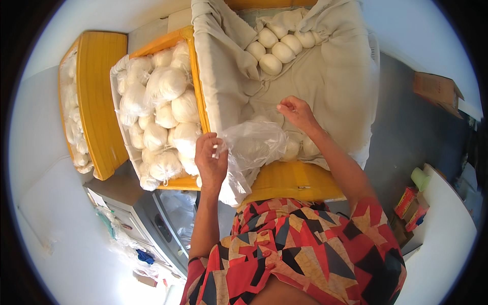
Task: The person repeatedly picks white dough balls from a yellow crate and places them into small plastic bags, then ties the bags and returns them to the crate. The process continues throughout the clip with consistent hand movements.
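My left hand [212, 152] grips the gathered edge of a clear plastic bag [259, 139] beside the wall between two boxes. The bag spreads rightward over the near part of a large cloth-lined box [301, 89]. Pale round shapes, seemingly white steamed buns, show blurred through the film; whether they are inside the bag or beneath it is unclear. My right hand [297, 112] hovers above the cloth, fingers curled against the thumb, with nothing visible in them. Bare white buns [284, 51] sit grouped at the far end, partly under folded cloth. A few more buns [291, 148] lie by the near wall.
Left of the lined box, a yellow-edged box [200, 87] holds several bagged buns [166, 84]. Another yellow box [101, 103] with bagged buns stands farther left. A grey metal appliance [126, 202] is at lower left. A cardboard box [436, 91] and green cup [420, 179] are at right.
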`<state>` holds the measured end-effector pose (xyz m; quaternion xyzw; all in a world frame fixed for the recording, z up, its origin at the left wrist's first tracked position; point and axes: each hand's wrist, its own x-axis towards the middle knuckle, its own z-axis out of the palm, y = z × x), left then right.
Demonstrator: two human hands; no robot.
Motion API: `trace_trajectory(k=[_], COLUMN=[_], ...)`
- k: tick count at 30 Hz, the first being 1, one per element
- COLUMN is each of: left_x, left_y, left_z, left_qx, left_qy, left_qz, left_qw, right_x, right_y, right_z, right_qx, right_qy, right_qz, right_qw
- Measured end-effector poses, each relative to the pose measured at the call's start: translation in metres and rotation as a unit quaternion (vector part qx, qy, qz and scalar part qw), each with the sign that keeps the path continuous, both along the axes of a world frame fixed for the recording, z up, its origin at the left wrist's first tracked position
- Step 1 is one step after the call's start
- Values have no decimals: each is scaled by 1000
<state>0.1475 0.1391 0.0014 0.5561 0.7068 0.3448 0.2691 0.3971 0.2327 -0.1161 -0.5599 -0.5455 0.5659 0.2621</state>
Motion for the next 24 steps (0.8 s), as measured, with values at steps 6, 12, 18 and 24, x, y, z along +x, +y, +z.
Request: trace_trajectory(k=[6, 12, 18, 24], left_x=[26, 25, 19, -4], left_y=[3, 2, 10, 7], left_z=[18, 17, 17, 1], left_qx=[-95, -139, -102, -88], left_qy=[37, 33, 29, -86], left_qz=[14, 27, 39, 57], left_qw=[995, 989, 994, 991], right_x=[-45, -63, -55, -26], right_y=[113, 125, 101, 96], right_z=[-101, -133, -138, -99], right_qx=[290, 335, 382, -173], right_qy=[-376, -442, -442, -130], right_qz=[59, 58, 94, -69], right_qw=[878, 830, 806, 974])
